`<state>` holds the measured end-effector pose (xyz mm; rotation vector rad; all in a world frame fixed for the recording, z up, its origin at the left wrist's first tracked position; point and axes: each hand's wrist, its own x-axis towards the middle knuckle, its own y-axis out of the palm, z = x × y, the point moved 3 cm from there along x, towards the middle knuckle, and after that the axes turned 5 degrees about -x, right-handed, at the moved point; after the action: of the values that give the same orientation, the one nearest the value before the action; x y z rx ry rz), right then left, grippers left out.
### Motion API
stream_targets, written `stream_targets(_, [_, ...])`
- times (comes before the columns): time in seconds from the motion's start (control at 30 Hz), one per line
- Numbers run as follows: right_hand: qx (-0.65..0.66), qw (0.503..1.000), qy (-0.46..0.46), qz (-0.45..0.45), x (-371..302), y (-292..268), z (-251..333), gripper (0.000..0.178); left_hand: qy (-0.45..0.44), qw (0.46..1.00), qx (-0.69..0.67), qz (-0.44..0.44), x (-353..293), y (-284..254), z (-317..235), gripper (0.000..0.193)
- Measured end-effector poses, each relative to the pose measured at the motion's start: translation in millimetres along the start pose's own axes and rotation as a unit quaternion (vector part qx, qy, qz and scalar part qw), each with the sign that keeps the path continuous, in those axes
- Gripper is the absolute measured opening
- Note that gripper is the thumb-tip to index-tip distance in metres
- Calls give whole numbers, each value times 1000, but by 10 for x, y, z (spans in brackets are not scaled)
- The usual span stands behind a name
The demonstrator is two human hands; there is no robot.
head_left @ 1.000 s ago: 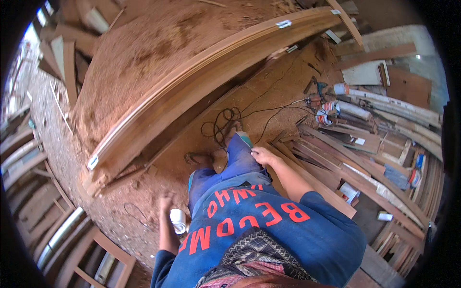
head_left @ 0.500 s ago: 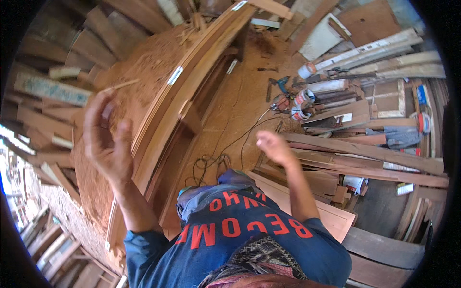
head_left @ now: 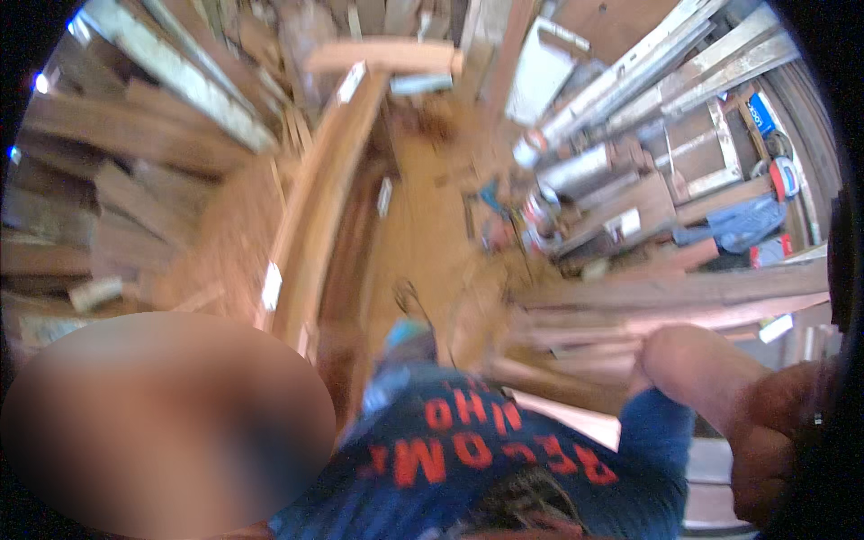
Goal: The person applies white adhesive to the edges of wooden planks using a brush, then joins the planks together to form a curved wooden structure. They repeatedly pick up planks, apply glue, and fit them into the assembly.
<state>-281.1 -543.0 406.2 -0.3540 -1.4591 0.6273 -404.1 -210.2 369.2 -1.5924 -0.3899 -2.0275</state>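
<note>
Your left hand is lost in a blurred patch at far left, and there is no telling how far its fingers spread or whether they hold anything. Offcuts lie heaped beyond it, where a careless sweep could bring a loose piece sliding. The long board, the thing nearest that hand, runs ahead of you, left of centre; its support is unclear, and a hard knock could tip it. Your foot is just to its right, liable to catch on it. Farther right, the drill and tubs sit on the floor, a trip hazard for a step taken without looking. Your right hand is raised at far right, close to the lens, its fingers seemingly bent; blur and shadow hide whether it grips anything, and a bump there could jolt the camera.

White labels mark the board, any print too smeared to read. Red capitals, upside down, cross your blue shirt. The tubs carry coloured markings, illegible here. At upper right, a blue box bears pale lettering.
</note>
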Motion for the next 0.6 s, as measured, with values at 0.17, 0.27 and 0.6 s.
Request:
stream_targets(0.17, [-96,994,54,9,-287,178,-1382,61,40,999,19,7,-531,594,1098,45])
stream_targets(0.27, [-94,994,57,21,119,177,-2142,59,22,998,50,8,-587,720,1885,44])
stream_targets(0.6, [-80,996,18,24,439,232,-3529,52,-3,990,124,60,-870,951,3039,39])
